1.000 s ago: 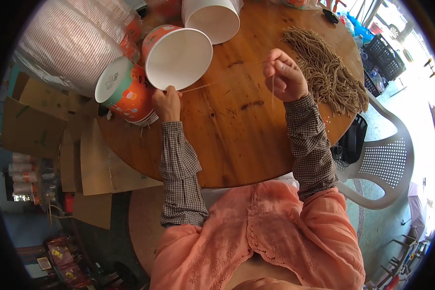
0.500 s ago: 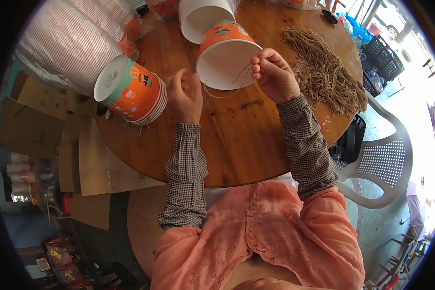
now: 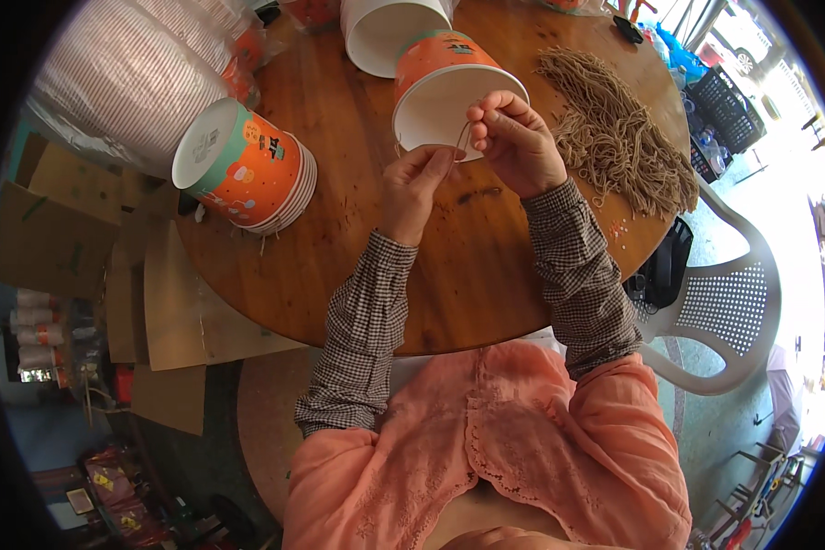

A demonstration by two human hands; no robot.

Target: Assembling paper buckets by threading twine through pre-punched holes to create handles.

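Observation:
A paper bucket (image 3: pixel 449 57), orange outside and white inside, lies on its side with its open mouth facing me. In front of that mouth, a thin brown string (image 3: pixel 461 137) runs between my hands. My left hand (image 3: pixel 412 191) pinches it between thumb and index finger, just below the rim. Closed fingertips of my right hand (image 3: pixel 520 145) hold the string a little higher and to the right. Whether the string passes through the bucket's rim is partly hidden by my fingers. A pile of cut brown strings (image 3: pixel 614 137) lies to the right.
On the left of the round wooden table (image 3: pixel 357 293) lies a nested stack of orange buckets (image 3: pixel 257 174). Tall plastic-wrapped bucket stacks (image 3: pixel 128 82) fill the far left. Another white bucket (image 3: pixel 385 41) is behind. Cardboard boxes (image 3: pixel 174 293) and a plastic chair (image 3: pixel 729 293) flank the table.
My left hand has moved right, from beside the bucket to the string, and now pinches it close to my right hand. The bucket has shifted slightly right and upward in view.

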